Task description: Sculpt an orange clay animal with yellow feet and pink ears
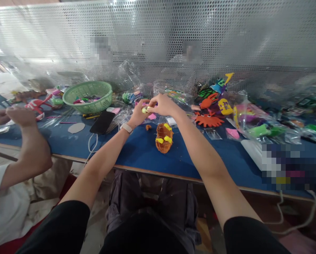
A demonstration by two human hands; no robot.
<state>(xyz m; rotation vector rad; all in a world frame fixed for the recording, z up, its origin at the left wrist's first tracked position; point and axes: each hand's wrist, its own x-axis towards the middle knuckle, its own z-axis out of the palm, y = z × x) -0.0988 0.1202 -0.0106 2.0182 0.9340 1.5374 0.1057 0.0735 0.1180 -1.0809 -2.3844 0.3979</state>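
Observation:
My left hand point(138, 114), with a pale band on the wrist, holds a small pale yellow-green lump of soft modelling clay point(144, 110) in closed fingers. My right hand point(163, 105) comes in from the other side, its fingers pinched on the same lump. Nearer to me on the blue table lies an orange-brown oval clay piece point(161, 143) with thin lines across it and bright yellow blobs point(168, 139) on top. A small orange-brown bit point(148, 127) sits to its left. Pink pieces point(152, 116) show behind my hands.
Left are a green basket point(87, 98) of coloured pieces, a black phone point(103, 122) on a cable and a pale disc point(76, 127). An orange crab-like figure point(208, 120) and bagged clay point(263, 128) lie right. Another person's hands point(17, 116) are at far left.

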